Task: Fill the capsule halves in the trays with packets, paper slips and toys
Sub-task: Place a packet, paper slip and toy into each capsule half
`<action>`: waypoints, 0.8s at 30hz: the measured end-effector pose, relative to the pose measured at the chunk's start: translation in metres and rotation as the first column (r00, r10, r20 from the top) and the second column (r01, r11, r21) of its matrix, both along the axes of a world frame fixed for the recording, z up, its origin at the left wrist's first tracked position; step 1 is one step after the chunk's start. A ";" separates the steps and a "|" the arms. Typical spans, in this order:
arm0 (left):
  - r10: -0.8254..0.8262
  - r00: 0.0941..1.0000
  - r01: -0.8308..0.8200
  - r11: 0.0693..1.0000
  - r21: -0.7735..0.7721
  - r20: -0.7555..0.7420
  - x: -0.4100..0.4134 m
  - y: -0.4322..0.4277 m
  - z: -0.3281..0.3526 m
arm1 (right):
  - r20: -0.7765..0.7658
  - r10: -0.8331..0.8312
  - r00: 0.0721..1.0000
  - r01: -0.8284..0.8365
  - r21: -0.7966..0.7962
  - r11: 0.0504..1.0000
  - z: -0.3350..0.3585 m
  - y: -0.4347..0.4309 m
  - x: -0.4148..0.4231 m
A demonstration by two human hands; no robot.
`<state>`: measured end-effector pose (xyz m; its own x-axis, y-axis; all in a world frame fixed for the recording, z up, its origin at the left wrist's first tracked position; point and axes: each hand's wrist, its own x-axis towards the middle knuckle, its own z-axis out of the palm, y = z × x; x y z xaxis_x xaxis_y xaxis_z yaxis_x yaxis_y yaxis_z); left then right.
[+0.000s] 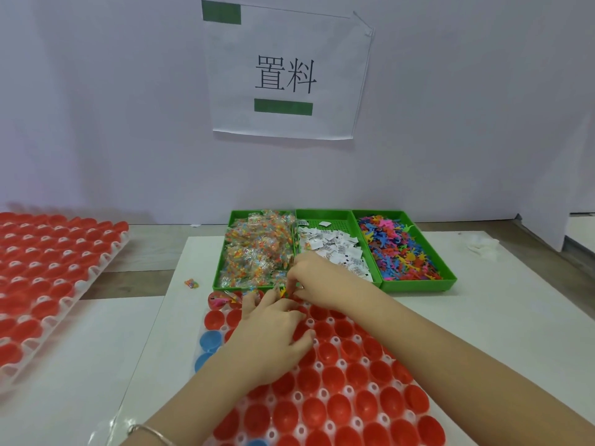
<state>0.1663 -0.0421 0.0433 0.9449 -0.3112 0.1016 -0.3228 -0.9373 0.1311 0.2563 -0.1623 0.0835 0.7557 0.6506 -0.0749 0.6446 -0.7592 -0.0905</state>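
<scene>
Capsule halves (pixel 314 410) fill the tray (pixel 373 387) under my left hand (pixel 273 339), which rests flat, fingers loose. My right hand (pixel 310 276) blurs beside the packets (pixel 254 252), fingertips hidden; I cannot tell its grip.

Around the white tray of red plastic cup halves (pixel 337 341), three green plastic bins (pixel 418 286) block 12 o'clock. The bare white table (pixel 499 317) is free at 3 o'clock. At 9 o'clock comes a bare strip, then a second tray of red halves (pixel 111 252).
</scene>
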 end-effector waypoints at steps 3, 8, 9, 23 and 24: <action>-0.008 1.000 0.007 0.999 0.047 0.022 -0.002 -0.001 0.001 | -0.034 -0.020 0.999 0.019 -0.017 1.000 0.001 0.003 0.004; -0.029 0.998 0.024 0.996 0.080 0.064 -0.005 -0.002 0.001 | -0.154 -0.012 0.988 0.011 -0.012 1.000 0.008 0.003 0.008; -0.027 0.997 0.021 0.996 0.082 0.069 -0.005 -0.002 0.001 | -0.180 -0.006 0.984 0.007 0.003 1.000 0.010 0.001 0.008; -0.006 0.997 0.004 1.000 0.027 0.071 -0.014 0.001 0.003 | -0.194 -0.010 0.981 0.052 0.214 0.976 0.005 -0.017 0.007; -0.009 0.998 0.007 1.000 0.029 0.070 -0.014 0.002 0.002 | -0.189 -0.012 0.982 0.053 0.216 0.975 0.003 -0.017 0.007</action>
